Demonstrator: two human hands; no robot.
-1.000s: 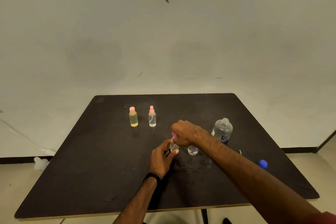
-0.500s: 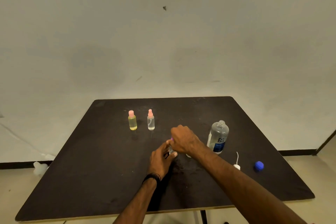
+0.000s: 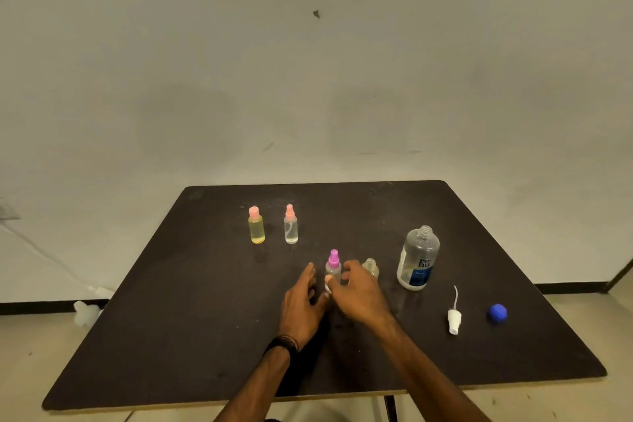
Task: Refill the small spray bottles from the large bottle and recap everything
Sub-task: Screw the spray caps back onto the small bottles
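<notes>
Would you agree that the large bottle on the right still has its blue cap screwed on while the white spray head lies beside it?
Not quite: the head view shows the large bottle uncapped; its blue cap lies on the table, beside the white spray head.

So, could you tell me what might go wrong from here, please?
1. The large bottle stands uncapped; an arm reaching past could tip and spill it.
2. The small open bottle sits right behind the right hand and could be knocked over.
3. The blue cap lies near the table edge and could roll off.
</notes>
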